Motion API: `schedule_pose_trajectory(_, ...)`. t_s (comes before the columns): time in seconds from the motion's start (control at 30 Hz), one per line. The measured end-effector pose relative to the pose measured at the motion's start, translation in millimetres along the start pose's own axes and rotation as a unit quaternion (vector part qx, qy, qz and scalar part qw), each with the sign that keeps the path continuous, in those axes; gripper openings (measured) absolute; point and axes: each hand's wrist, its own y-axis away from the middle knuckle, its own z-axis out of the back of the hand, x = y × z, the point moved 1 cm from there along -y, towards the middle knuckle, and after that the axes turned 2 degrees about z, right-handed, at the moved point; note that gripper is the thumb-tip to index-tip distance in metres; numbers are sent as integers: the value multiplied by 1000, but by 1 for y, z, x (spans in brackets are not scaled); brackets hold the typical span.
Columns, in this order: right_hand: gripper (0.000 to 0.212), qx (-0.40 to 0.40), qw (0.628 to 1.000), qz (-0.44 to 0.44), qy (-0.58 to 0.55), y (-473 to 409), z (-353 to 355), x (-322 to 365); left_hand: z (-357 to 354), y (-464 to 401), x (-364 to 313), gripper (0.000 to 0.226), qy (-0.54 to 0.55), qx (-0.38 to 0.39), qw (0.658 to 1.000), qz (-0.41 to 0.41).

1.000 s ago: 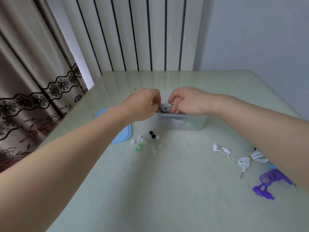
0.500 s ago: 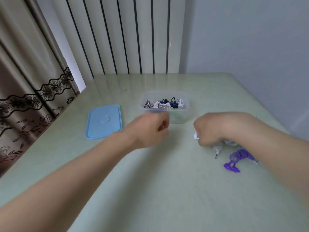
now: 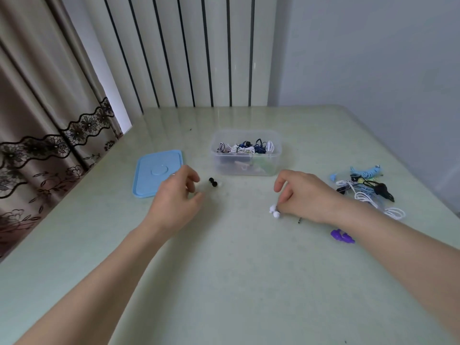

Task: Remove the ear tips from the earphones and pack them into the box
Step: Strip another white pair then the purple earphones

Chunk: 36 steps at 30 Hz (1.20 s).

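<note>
While the right hand [image 3: 302,195] pinches white earphones [image 3: 275,212] low over the table [image 3: 236,270], the left hand [image 3: 178,197] hovers with fingers loosely curled, holding nothing visible. Black ear tips [image 3: 212,182] lie just beyond it. Clear box [image 3: 246,153], lid off, holds coiled earphones; blue lid [image 3: 155,173] lies left. More earphones [image 3: 363,188] tangled far right.

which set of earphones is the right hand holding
The white earphones: the right hand pinches them, buds poking out below its fingers. The purple set and the tangled pile lie untouched on the table.
</note>
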Motion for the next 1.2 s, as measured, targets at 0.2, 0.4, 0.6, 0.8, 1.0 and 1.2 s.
schedule_pose_trajectory(0.2,18,39,998,43,18,-3,-9,15,14,4,29,22,-47,-19,998,30)
schedule_pose_trajectory(0.4,25,39,997,71,13,-18,-18,22,10,4,37,20,-81,-28,996,-1)
schedule_pose_trajectory(0.6,27,19,995,95,-25,-24,-22,31,10,-1,40,15,-86,-37,996,-5)
schedule_pose_trajectory(0.8,21,-4,986,97,-134,-28,-30,38,6,-4,37,12,-93,-38,995,14)
schedule_pose_trajectory(1.0,13,-54,954,82,-283,-36,-46,32,5,-2,38,17,-61,-49,997,21)
schedule_pose_trajectory(1.2,12,-162,945,93,-270,-37,-64,28,1,-3,27,12,6,-48,999,-4)
